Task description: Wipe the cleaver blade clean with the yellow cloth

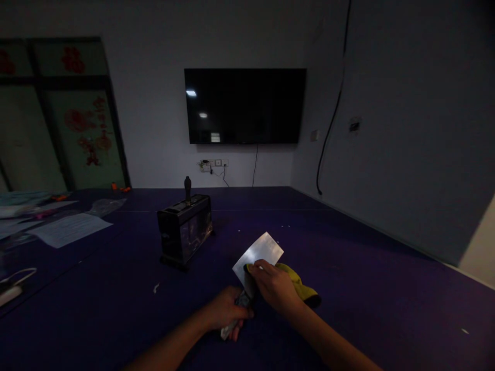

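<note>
My left hand (230, 312) is closed round the grey handle of a cleaver (263, 249), whose broad, shiny rectangular blade points away from me. A pale end of the handle sticks out below my fingers. Over the lower part of the blade, my right hand (276, 286) presses a yellow cloth (293, 278) with a dark edge against the metal. The rest of the cloth hangs out to the right of that hand. Some of the blade is hidden behind the fingers and cloth.
A black knife block (181, 232) with one dark handle upright in it stands ahead to the left on the purple table (348, 268). Papers (73, 229) and clear plastic lie at the far left, with a white cable (19, 278) nearer. A television (245, 105) hangs on the wall.
</note>
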A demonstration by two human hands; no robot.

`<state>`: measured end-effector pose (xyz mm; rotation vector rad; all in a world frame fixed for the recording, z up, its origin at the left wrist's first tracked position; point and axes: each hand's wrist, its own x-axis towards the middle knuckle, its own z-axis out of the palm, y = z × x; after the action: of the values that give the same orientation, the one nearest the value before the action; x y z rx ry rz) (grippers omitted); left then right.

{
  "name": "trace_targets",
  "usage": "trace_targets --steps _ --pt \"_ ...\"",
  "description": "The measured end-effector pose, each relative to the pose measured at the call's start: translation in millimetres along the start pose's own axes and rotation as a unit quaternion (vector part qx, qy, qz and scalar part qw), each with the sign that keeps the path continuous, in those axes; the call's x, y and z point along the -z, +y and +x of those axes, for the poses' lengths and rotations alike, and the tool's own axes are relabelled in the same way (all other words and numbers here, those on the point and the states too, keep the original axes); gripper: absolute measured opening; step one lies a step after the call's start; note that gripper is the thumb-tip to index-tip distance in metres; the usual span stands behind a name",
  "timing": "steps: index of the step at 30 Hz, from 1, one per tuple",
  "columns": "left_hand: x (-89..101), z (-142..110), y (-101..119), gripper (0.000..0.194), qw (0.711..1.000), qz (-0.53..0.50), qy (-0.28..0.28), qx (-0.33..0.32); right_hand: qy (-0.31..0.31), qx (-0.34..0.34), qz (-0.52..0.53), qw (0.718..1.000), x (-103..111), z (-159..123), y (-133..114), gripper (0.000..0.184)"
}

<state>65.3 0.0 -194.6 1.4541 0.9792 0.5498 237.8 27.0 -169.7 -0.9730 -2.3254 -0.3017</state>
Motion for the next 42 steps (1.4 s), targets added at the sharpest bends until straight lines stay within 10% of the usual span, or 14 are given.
trace_targets --steps 11,29,42 --pt "0.5 -1 1 0.029 1.000 0.003 -0.022 0.003 0.014 -0.123 -0.032 0.992 2 0 30 0.029" --pt "-2.9 -2 6 0.024 1.000 0.004 0.003 0.005 -0.010 0.043 0.026 0.999 -2 -2 -3 0.029" --pt "0.9 -2 4 0.025 0.999 0.015 -0.034 -0.003 0.062 -0.059 -0.067 0.994 4 0 21 0.030"
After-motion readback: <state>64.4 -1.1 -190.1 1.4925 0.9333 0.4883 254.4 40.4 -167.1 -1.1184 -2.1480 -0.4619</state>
